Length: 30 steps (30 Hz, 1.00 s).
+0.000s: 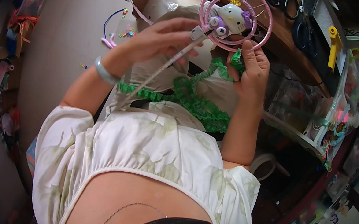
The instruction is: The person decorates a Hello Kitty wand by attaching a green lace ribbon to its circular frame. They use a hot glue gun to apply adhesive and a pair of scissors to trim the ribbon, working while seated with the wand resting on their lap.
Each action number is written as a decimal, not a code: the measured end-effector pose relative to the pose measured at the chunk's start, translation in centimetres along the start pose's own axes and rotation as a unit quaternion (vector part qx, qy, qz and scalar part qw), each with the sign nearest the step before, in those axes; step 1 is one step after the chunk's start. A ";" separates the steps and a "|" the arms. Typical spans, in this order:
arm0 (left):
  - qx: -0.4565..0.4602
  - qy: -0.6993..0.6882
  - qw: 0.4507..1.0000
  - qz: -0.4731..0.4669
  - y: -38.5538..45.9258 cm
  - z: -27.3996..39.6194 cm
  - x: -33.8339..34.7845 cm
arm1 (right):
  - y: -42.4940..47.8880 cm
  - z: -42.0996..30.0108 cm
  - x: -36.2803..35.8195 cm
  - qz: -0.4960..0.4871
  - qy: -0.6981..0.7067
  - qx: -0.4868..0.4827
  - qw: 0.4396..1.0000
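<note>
My right hand (pixel 253 65) grips the lower rim of a pink-wrapped double hoop (pixel 269 24), with gathered green lace trim (pixel 237 60) pinched in the same fingers. Inside the hoop sits a white cat figure (pixel 231 16) with a purple bow and a gold crown. A pale stick (pixel 170 61) runs down to the left from a small white box (pixel 197 33) at the hoop's base. My left hand (pixel 170 39), blurred, is beside the box and behind the stick, its fingers apart. More green trim (pixel 201 107) trails over my lap.
Scissors (pixel 302 34) and a yellow plastic tool (pixel 333 48) lie on the dark table (pixel 292 56). Small colored beads (pixel 128 32), a blue cord (pixel 108 19) and pink pieces (pixel 108 41) lie at left. A clear-sided bin (pixel 290 129) stands at right, near a tape roll (pixel 263 167).
</note>
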<state>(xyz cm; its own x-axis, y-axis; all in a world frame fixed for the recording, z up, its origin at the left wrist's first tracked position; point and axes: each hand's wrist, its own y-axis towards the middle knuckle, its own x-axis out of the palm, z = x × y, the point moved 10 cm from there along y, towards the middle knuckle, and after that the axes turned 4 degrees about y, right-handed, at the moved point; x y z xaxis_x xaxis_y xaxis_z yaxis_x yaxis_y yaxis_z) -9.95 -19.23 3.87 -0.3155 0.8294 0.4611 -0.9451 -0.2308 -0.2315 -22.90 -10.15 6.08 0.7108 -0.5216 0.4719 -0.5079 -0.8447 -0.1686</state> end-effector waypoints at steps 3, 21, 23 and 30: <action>0.003 0.113 0.993 0.019 2.3 1.0 -0.6 | 0.0 0.9 -0.2 0.039 -0.027 -0.001 0.999; 0.083 0.025 0.976 0.201 -1.3 -5.0 -1.4 | 0.0 -4.6 -2.0 0.066 0.039 -0.136 0.988; 0.126 0.010 0.975 0.183 -1.5 -2.0 -1.3 | 0.2 -4.9 -3.2 0.089 0.088 -0.133 0.983; 0.188 -0.107 0.975 0.056 2.0 2.7 1.6 | 1.5 -0.3 0.6 0.032 0.158 -0.055 0.985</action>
<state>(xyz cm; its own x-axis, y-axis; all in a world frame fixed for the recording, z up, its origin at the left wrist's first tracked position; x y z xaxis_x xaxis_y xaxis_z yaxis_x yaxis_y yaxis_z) -12.58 -19.74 6.44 -0.3905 0.6721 0.6291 -0.8558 -0.5169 0.0211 -23.41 -11.63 6.39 0.4971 -0.4962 0.7118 -0.6091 -0.7838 -0.1211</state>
